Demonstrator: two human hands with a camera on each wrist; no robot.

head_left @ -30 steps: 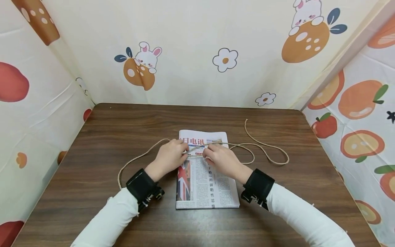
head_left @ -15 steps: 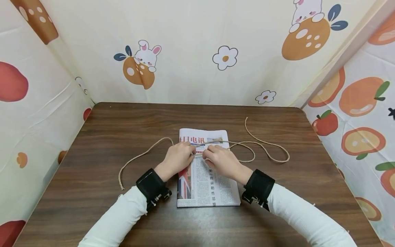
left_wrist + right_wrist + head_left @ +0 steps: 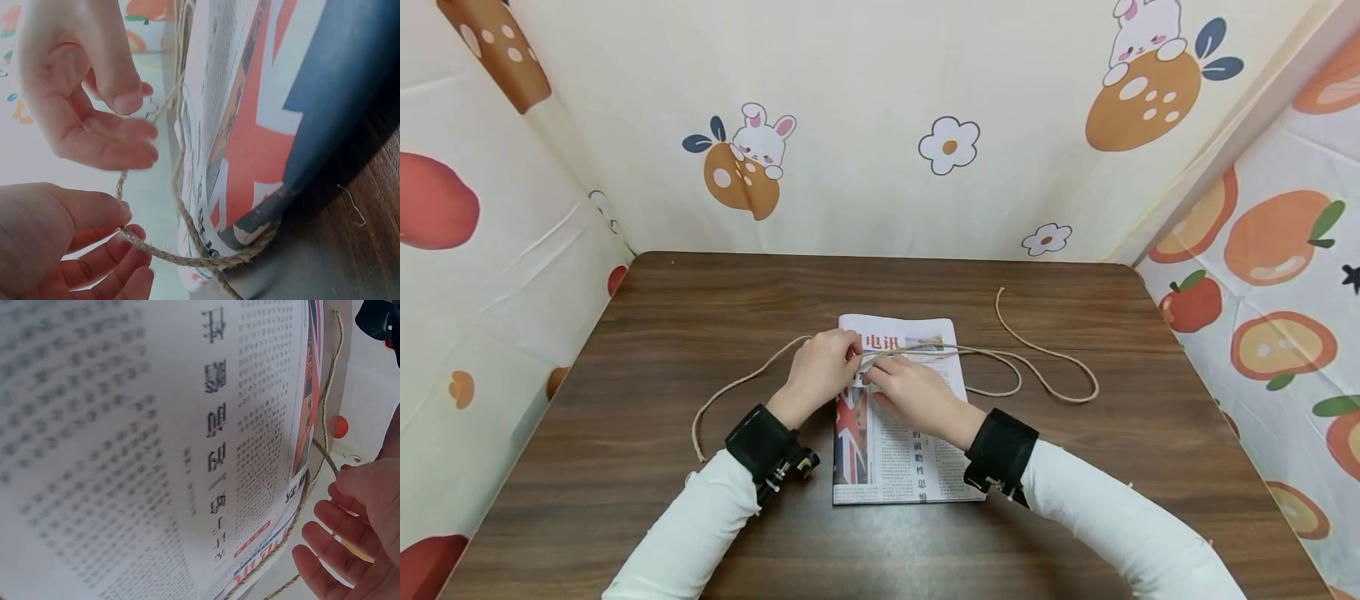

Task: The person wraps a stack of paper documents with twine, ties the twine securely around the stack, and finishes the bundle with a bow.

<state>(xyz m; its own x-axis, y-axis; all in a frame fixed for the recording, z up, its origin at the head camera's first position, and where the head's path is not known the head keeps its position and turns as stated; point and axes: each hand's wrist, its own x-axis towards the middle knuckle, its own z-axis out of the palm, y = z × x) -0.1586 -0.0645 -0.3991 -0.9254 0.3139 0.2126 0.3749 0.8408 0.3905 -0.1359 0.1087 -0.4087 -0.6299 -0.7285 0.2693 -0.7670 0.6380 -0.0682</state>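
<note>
A folded newspaper stack (image 3: 910, 462) lies on the table, printed side up. Tan twine rope (image 3: 741, 385) crosses its upper part and wraps round its side edge, as the left wrist view shows. My left hand (image 3: 820, 367) is over the paper's upper left edge, thumb and fingers pinching the twine (image 3: 159, 253). Close beside it, the right hand (image 3: 917, 396) has its fingers curled about a strand above the paper. In the left wrist view the right hand (image 3: 94, 94) is just above the left one (image 3: 56, 237). The right fingertips are partly hidden behind the knuckles in the head view.
The twine's loose left end curves over the brown wooden table (image 3: 647, 375). To the right of the paper, loops and another loose end spread towards the back. Fabric walls with rabbit and fruit prints (image 3: 865, 167) enclose the table's back and sides.
My right hand has moved left, up to the left hand, drawing the strands over the paper closer together. The left hand first shifted right, then back slightly left.
</note>
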